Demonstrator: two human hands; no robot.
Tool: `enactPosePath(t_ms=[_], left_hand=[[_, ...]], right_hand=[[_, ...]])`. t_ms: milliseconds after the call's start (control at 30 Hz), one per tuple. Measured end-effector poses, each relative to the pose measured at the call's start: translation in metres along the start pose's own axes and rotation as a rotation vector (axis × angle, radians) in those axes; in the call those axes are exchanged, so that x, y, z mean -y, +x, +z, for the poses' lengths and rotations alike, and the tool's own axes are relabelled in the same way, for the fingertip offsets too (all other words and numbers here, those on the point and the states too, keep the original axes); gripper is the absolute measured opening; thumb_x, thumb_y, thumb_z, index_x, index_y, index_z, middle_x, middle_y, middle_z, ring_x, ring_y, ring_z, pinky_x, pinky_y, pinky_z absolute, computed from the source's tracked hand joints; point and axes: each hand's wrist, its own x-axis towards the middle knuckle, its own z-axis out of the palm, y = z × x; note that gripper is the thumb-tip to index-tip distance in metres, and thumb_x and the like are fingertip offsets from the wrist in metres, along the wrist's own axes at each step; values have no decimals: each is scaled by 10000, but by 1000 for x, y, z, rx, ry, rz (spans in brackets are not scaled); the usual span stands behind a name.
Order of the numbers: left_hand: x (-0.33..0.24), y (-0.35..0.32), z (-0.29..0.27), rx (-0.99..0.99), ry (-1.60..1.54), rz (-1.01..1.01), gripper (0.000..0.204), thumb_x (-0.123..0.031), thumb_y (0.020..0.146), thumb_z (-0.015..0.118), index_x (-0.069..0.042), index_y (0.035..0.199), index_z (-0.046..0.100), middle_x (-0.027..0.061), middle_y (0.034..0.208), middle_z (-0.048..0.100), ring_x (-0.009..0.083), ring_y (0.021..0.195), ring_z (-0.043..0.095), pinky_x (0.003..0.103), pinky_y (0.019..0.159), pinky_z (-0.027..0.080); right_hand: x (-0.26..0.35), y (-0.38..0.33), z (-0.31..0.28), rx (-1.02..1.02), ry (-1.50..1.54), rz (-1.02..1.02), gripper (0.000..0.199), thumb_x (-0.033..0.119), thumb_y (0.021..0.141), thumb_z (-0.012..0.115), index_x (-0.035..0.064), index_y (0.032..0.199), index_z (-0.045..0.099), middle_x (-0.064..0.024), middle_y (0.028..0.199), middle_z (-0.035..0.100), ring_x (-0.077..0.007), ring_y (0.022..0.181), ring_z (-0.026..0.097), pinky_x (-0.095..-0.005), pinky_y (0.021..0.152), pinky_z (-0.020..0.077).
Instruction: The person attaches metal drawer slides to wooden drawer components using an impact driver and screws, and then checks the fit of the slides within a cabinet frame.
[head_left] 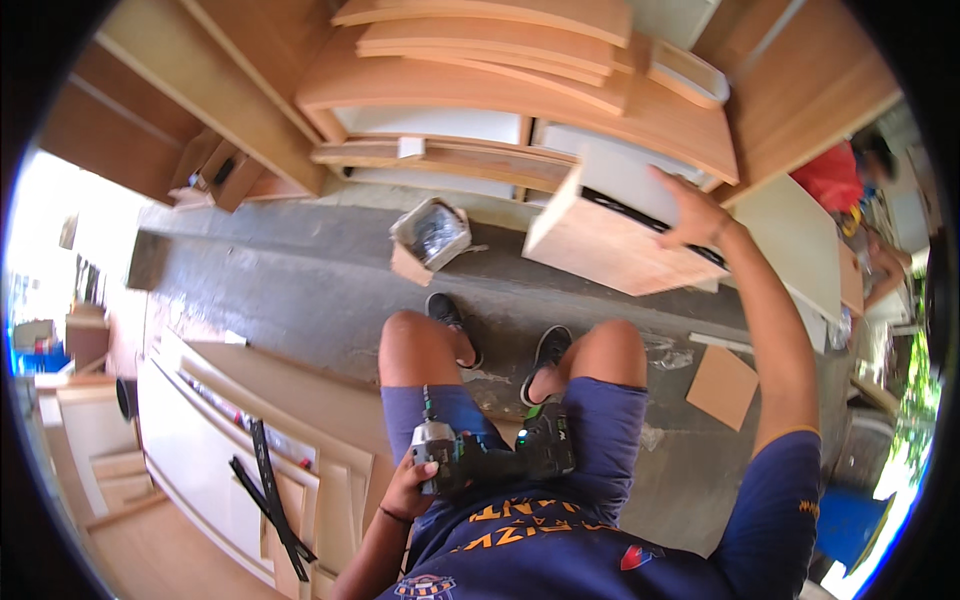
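Note:
In my left hand (pixel 408 488) I hold a cordless drill (pixel 440 458) on my lap. Its bit points away from me, and its battery end rests toward my right thigh. My right arm reaches forward, and my right hand (pixel 692 212) grips the edge of a wooden drawer (pixel 620 240), thumb and fingers over the side. A black drawer slide (pixel 630 208) runs along that side. Behind the drawer stands a wooden cabinet (pixel 520 95) with an opening under its curved top; I cannot tell whether the drawer is partly inside it.
An open cardboard box (pixel 432 240) with small bagged parts sits on the concrete floor. Curved boards (pixel 490 40) are stacked on the cabinet. Black slide rails (pixel 270 500) lie on panels (pixel 210 420) at my left. A square brown board (pixel 722 387) lies right. Another person (pixel 870 240) is at far right.

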Motion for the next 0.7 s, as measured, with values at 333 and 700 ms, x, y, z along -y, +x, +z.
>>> enactPosePath(t_ms=[333, 700], left_hand=[[10, 4, -6, 65, -12, 25, 711, -274, 740, 708, -27, 1327, 388, 158, 1324, 471, 295, 1133, 547, 471, 861, 530], [13, -9, -2, 64, -72, 136, 570, -179, 805, 685, -55, 1292, 416, 64, 1131, 556, 169, 1052, 547, 322, 922, 451]], right_hand=[[-60, -36, 4, -51, -115, 129, 1186, 223, 448, 854, 79, 1452, 239, -217, 1390, 367, -377, 1297, 347, -402, 1086, 320], [-108, -29, 25, -24, -227, 32, 1281, 173, 463, 877, 49, 1478, 107, -235, 1459, 284, -389, 1355, 267, -434, 1128, 247]])
